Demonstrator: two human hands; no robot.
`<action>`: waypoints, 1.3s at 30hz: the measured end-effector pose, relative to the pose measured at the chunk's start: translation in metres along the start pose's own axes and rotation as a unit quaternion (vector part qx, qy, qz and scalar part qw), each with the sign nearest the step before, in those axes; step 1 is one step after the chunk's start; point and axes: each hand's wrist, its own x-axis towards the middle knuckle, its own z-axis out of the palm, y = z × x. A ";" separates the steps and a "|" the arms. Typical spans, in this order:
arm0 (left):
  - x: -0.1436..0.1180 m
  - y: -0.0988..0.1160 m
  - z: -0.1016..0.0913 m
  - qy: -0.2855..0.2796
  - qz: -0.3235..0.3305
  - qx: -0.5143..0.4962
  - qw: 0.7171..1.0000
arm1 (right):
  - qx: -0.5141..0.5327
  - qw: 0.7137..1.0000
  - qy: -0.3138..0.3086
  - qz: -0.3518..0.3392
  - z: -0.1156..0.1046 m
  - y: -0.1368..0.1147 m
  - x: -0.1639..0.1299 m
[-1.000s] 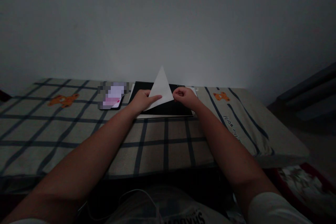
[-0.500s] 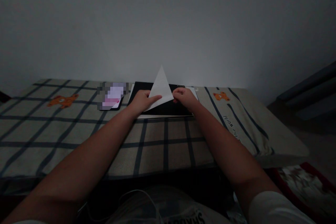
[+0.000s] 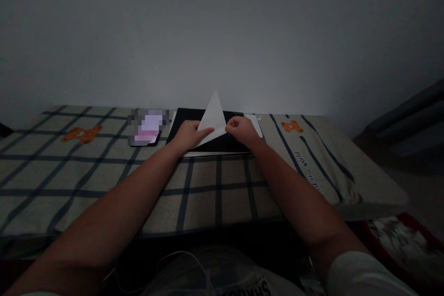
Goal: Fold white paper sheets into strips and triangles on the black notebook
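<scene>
Head view, dim room, one person seated at a low bed or padded platform. Item one: white paper triangle (image 3: pixel 212 118), folded, its apex standing up and tilted away from the viewer, its lower edge near or on a black notebook (image 3: pixel 194 120); which of the two cannot be told in this light. Item two: left hand (image 3: pixel 189 134), thumb on the near face of the paper and fingers seemingly behind it, pinching the lower left part so the sheet stands raised instead of lying flat. Item three: right hand (image 3: pixel 241 129), curled into a loose fist, fingertips closed on the paper's right corner; held at two points, the sheet is kept taut between the hands. Item four: the notebook, lying flat with a row of binding holes along its far edge and pale sheets showing beneath it, giving a firm surface on soft bedding. Item five: checked bedsheet (image 3: pixel 104 180), beige with dark lines and orange bear prints. Item six: phone (image 3: pixel 147 127), screen lit, lying just left of the notebook, apart from both hands. Item seven: plain grey wall (image 3: pixel 222 32) behind.
</scene>
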 end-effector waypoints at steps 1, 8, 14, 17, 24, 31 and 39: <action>0.000 0.001 -0.001 0.004 0.002 0.007 1.000 | -0.005 1.000 0.010 0.011 -0.001 0.002 0.001; -0.002 0.004 -0.009 0.066 0.010 -0.021 0.998 | 0.131 0.990 0.025 0.045 -0.008 0.016 0.009; -0.002 0.001 -0.006 0.034 0.027 -0.039 0.998 | 0.194 0.981 -0.029 0.005 -0.006 0.009 0.006; -0.002 0.001 -0.006 0.038 0.024 -0.035 0.998 | 0.203 0.978 -0.051 0.000 -0.007 0.010 0.006; -0.002 0.002 -0.007 0.035 0.025 -0.039 0.998 | 0.202 0.976 -0.081 0.002 -0.010 0.009 0.004; 0.000 -0.001 -0.006 0.036 0.034 -0.022 0.999 | 0.167 0.982 -0.093 -0.008 -0.010 0.009 0.004; 0.001 -0.003 -0.005 0.034 0.063 0.013 0.997 | 0.143 0.985 -0.084 -0.046 -0.008 0.009 0.003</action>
